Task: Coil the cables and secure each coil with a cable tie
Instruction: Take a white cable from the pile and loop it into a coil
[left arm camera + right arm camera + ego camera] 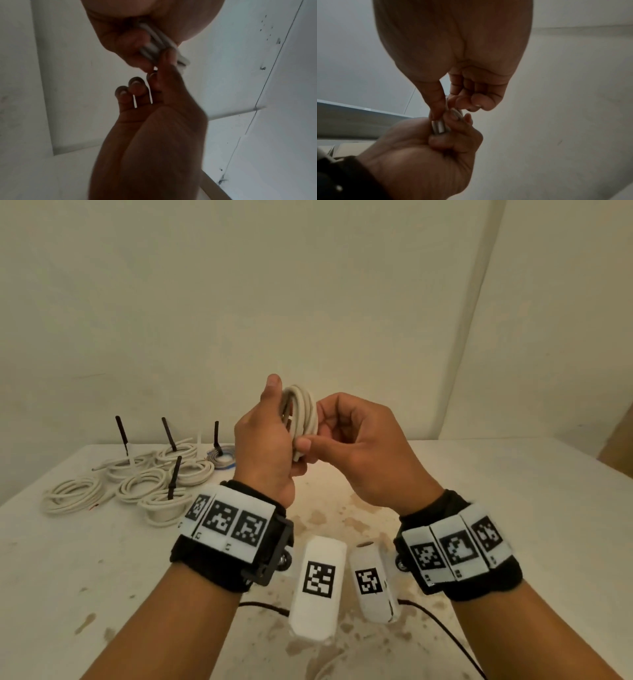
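Observation:
A white cable coil (303,410) is held upright above the table between both hands. My left hand (284,433) grips its left side, thumb up along the loops and fingers curled behind. My right hand (313,428) pinches the coil's lower right edge between thumb and forefinger. In the left wrist view the strands (157,40) run between the right hand's fingers (135,40) and my left hand (161,67). The right wrist view shows the right hand (443,112) pinching the strands (439,127) above the left fist (436,148). No cable tie shows in either hand.
Several white coils (137,491) bound with upright black cable ties (174,474) lie at the table's far left, plus a grey-blue coil (222,457). Two white marker blocks (318,577) (373,580) and a black cord (267,607) lie below my wrists on the stained table (513,525).

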